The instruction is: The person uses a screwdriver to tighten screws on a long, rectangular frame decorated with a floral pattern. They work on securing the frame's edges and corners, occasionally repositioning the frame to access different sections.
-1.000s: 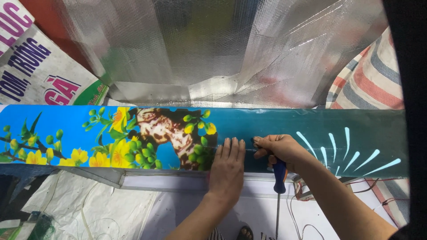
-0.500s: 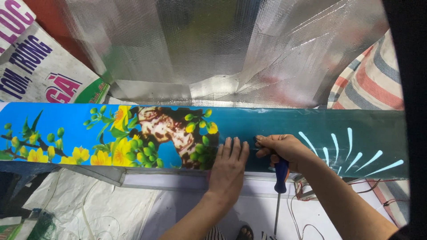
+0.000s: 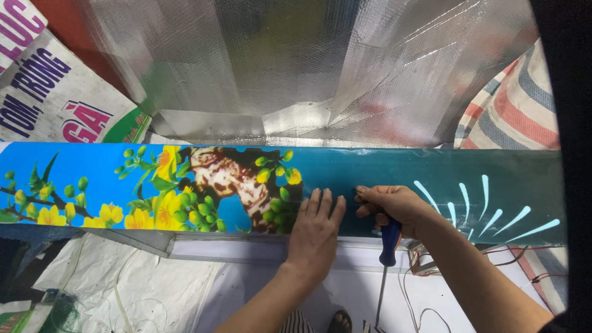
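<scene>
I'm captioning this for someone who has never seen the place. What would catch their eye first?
First, the long printed banner strip across the middle, with yellow blossoms and green buds on blue at its left and white rays on teal at its right. Next, the left hand flat on it beside the right hand gripping a blue-handled screwdriver. Crinkled silver foil sheeting fills the top.

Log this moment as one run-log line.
left hand: flat on printed banner | right hand: holds blue-handled screwdriver, fingertips on banner | behind: silver foil sheet
</scene>
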